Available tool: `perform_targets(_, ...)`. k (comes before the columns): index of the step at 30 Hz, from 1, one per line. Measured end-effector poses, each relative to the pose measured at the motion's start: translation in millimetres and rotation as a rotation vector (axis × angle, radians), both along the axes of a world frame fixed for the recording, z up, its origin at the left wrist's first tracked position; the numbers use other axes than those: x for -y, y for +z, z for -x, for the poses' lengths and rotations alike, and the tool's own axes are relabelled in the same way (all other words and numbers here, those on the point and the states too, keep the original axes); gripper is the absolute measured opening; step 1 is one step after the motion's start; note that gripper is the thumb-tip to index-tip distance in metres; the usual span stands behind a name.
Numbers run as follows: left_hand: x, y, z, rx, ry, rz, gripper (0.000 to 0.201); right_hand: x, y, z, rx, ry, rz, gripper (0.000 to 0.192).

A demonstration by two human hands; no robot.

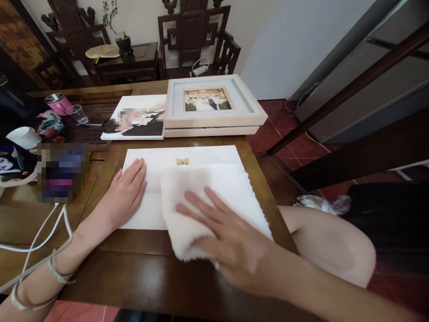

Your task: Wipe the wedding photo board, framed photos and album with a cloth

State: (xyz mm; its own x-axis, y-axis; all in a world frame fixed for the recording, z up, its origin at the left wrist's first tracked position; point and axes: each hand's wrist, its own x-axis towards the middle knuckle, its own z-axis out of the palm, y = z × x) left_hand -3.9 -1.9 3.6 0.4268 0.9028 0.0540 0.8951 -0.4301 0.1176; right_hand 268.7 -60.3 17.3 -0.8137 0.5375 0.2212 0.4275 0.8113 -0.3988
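Pressing white cloth flat, right hand; clear cup looks empty.

A cream-white fluffy cloth lies over a plain white board on the dark brown wooden table.

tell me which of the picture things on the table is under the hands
The white board nearest the person: left hand flat on it, right hand pressing a white cloth. The wooden frame and print lie beyond, untouched.

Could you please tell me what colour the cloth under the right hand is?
The cloth is cream white, seen best in the head view.
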Motion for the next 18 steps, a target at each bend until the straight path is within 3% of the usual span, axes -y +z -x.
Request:
perform_targets(3, -0.1, 0.3, -0.8, -0.01, 0.002, 0.002, 0.051, 14.5, 6.5, -5.3, 0.02, 0.078, 0.032, 0.033)
perform_targets(7, -0.6, -0.6, -0.5, -0.017, 0.004, 0.006, 0.052, -9.4, 8.7, -7.8, 0.04, 0.13, 0.078, 0.036)
perform_targets(14, -0.1, 0.6, 0.6, -0.005, -0.005, 0.002, 0.052, -83.1, -4.5, 7.9, 0.026, -0.068, -0.046, 0.047)
perform_targets(18, 0.1, 1.4, 0.8, 0.01, -0.008, 0.002, 0.051, -90.5, -5.8, 20.7, 0.058, -0.14, -0.101, 0.043)
